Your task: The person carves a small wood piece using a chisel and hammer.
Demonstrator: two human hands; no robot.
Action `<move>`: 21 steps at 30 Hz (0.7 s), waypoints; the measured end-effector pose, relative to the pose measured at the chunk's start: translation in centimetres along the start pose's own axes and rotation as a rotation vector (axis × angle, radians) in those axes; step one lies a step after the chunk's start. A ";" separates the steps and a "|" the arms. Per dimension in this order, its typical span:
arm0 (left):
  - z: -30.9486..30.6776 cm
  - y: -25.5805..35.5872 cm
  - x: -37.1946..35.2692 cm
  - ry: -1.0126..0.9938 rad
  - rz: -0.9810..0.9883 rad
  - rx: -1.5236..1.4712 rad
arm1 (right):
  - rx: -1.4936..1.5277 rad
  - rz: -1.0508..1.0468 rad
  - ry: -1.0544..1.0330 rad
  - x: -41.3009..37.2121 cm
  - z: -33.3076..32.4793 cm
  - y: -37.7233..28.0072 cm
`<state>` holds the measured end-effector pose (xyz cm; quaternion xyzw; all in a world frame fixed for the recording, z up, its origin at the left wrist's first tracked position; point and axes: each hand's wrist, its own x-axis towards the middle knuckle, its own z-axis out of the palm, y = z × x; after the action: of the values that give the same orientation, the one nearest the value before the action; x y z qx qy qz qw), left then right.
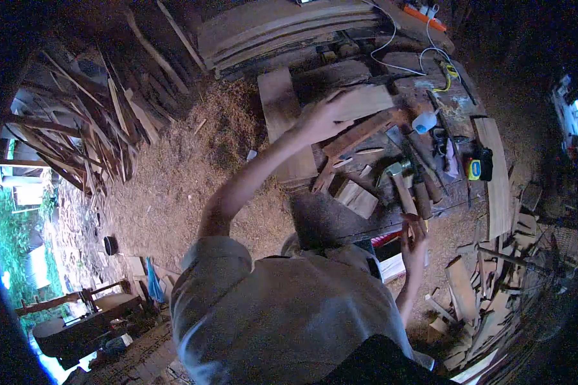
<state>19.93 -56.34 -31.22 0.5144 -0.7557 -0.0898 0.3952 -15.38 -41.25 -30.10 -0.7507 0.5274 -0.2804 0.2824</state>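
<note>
My left hand point(324, 120) reaches over the bench and grips the near end of a pale wooden board point(371, 102), its thumb and fingers around the edge. Below that board lies a long reddish-brown wooden bar point(359, 133). A hammer point(403, 189) rests with its metal head on the bench and its pale handle pointing at me. My right hand point(415, 234), at the bench's front edge, has its bent fingers closed at the handle's end. A short wooden block point(356, 199) sits left of the hammer. Chisel-like tools point(420, 183) lie just right of it.
A white cup-like container point(424, 122), a tape measure point(474, 169) and a yellow coiled item point(453, 70) are on the bench's right side. A white cable point(392, 64) runs to an orange power strip point(424, 18). Shavings point(173, 173) cover the floor; scrap wood point(465, 295) is piled at right.
</note>
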 end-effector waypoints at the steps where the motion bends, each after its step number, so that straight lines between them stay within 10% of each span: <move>1: -1.4 0.1 -0.9 -0.061 -0.014 -0.028 | -0.021 -0.024 0.005 -0.1 0.1 0.3; 14: -7.1 -8.0 -9.6 -0.170 -0.227 -0.128 | -0.037 -0.111 -0.060 1.1 2.3 -0.4; 21: -9.5 -4.8 -8.9 0.019 -0.151 0.309 | -0.050 -0.282 -0.178 7.5 2.3 -6.2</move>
<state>31.35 -48.36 -31.95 0.6251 -0.7161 0.0026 0.3106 -7.68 -46.29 -26.31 -0.8459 0.3963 -0.2365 0.2673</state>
